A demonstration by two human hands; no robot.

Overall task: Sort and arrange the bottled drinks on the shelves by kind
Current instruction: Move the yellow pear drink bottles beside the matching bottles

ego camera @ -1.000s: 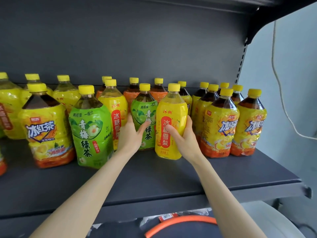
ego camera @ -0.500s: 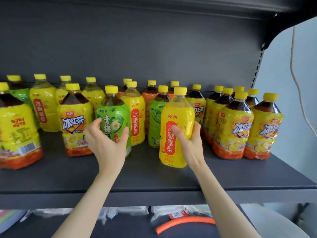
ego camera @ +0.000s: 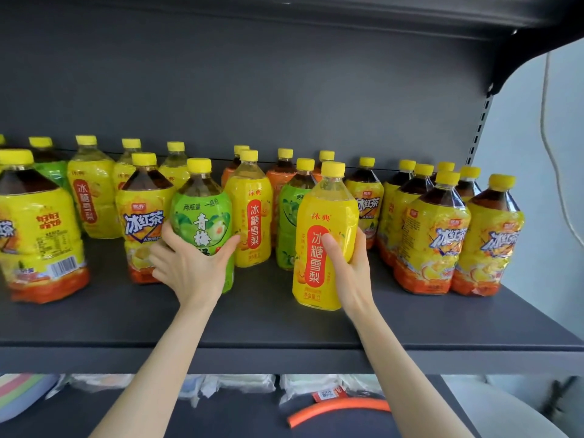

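Observation:
My right hand [ego camera: 350, 267] grips a yellow pear-drink bottle [ego camera: 325, 216] with a red label, tilted slightly and standing forward of the row. My left hand [ego camera: 192, 267] wraps round the lower half of a green plum-tea bottle [ego camera: 202, 213] at the front. Behind them stand another yellow pear-drink bottle [ego camera: 251, 213] and a second green bottle [ego camera: 289, 216]. Several iced black tea bottles [ego camera: 433, 235] cluster at the right; more iced tea [ego camera: 143, 216] and pear-drink bottles [ego camera: 91, 197] stand at the left.
The dark grey shelf [ego camera: 284, 330] has a bare strip along its front edge. Orange-labelled bottles [ego camera: 279, 181] line the back wall. Below, a lower shelf holds wrapped packets [ego camera: 240, 384] and an orange tube [ego camera: 338, 409]. A white cable [ego camera: 550, 147] hangs at right.
My left hand left the inner green bottle, moved left and took hold of the front green plum-tea bottle. My right hand drew the yellow bottle forward out of the row.

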